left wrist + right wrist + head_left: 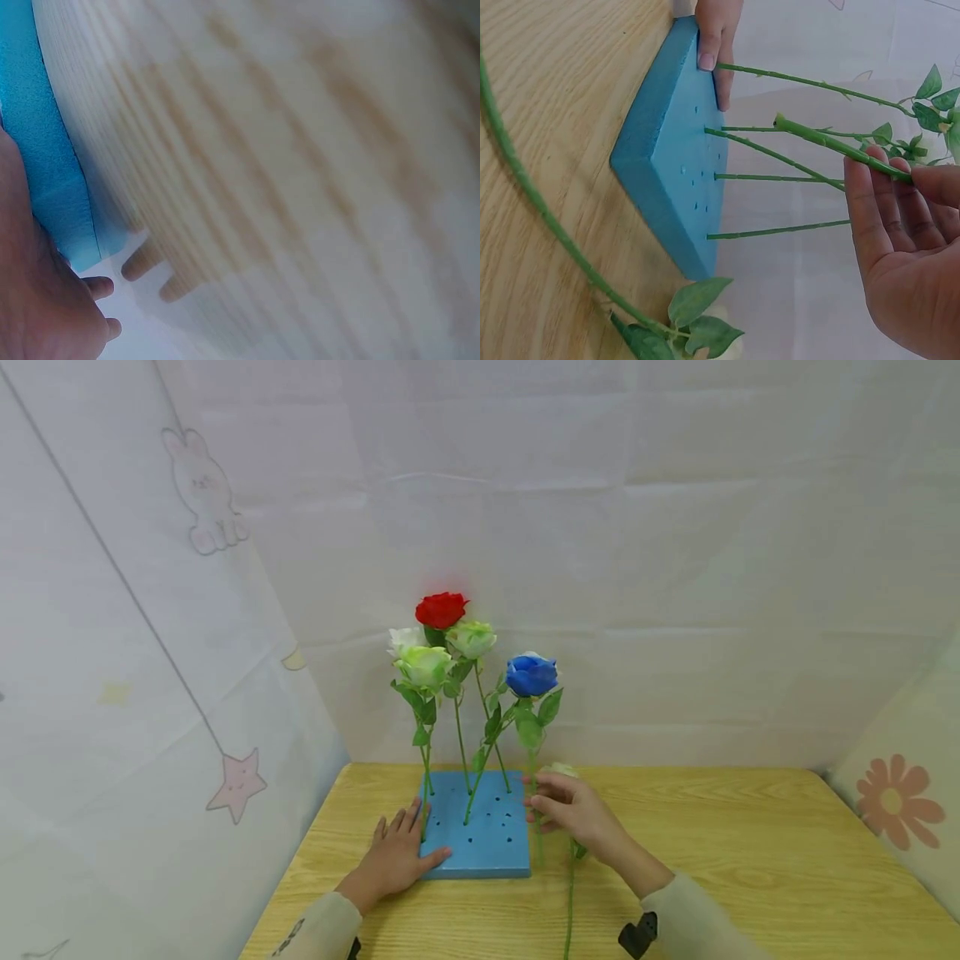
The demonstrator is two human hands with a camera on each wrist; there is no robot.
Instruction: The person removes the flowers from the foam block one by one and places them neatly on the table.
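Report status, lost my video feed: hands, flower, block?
Left hand flat on blue foam block. Right hand pinches blue rose stem, its end off the block. Another flower lies on table.

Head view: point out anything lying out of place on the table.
One flower lies flat on the table beside the blue foam block, its pale bloom behind the right hand, while the other roses stand upright in the block.

A wooden table point(750, 860) stands among white sheets point(600, 527) printed with cartoons.
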